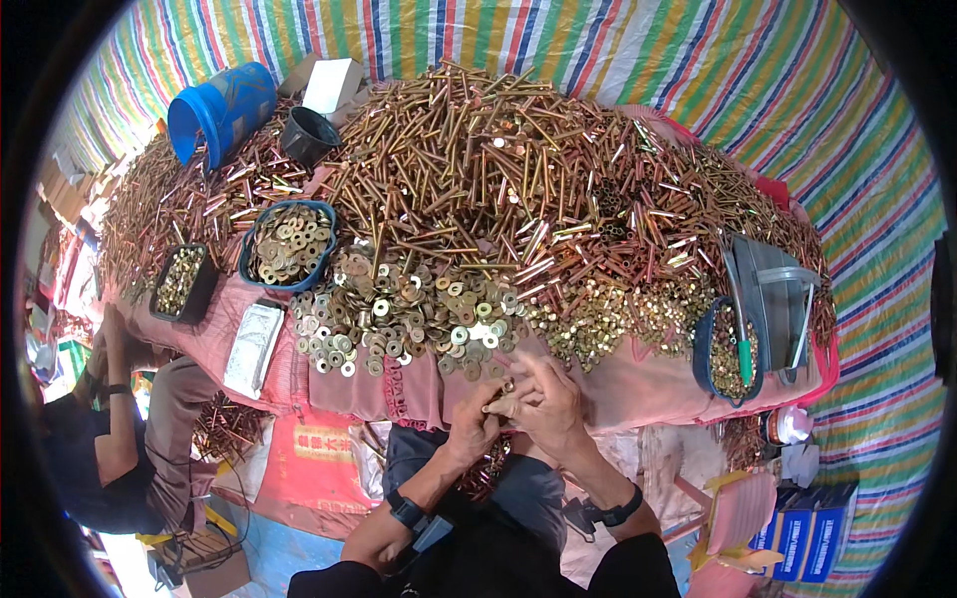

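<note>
My left hand (473,427) and my right hand (546,407) meet just past the front edge of the cloth-covered worktop. The left fingers are closed around a small metal piece, mostly hidden by them. My right thumb and a finger pinch at the same spot, while its other fingers reach forward. Just beyond lies a heap of flat washers (399,311). Small brass-coloured nuts (613,319) are spread to its right. Behind both rises a large pile of brassy metal rods and tubes (469,169).
A blue basin of washers (327,264) and a black tray of nuts (206,289) stand left, near a silver packet (254,347). At right, a blue basket (706,367) holds nuts and a green pen (745,361). A blue bucket (184,125) lies behind. Another person (115,439) sits left.
</note>
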Demonstrator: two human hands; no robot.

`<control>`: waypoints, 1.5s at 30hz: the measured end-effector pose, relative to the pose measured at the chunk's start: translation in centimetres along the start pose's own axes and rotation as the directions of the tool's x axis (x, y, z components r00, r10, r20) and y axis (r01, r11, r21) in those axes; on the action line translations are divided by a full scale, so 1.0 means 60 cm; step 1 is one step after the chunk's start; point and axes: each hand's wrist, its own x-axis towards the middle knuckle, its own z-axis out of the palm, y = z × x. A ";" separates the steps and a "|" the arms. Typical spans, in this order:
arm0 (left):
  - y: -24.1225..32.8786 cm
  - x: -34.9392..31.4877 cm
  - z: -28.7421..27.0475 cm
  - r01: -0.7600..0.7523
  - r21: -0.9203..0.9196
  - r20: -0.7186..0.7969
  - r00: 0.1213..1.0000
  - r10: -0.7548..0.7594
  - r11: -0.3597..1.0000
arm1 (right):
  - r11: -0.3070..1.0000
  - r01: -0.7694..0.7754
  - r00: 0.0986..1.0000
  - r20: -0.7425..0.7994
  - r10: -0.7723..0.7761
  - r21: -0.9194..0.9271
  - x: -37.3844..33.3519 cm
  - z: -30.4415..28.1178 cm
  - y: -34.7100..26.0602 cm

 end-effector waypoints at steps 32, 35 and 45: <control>0.019 0.056 0.004 0.194 -0.354 -0.234 0.929 -0.288 0.915 | 0.861 0.200 0.978 0.040 -0.205 -0.467 0.047 0.009 0.108; 0.008 0.056 0.009 0.149 -0.233 -0.183 0.964 -0.194 0.961 | 0.987 -0.163 0.986 -0.047 0.162 -0.011 0.043 -0.022 0.084; -0.015 0.045 0.025 -0.025 -0.074 -0.084 0.996 0.019 0.997 | 0.894 -0.315 0.944 0.199 0.262 0.319 0.025 0.011 0.046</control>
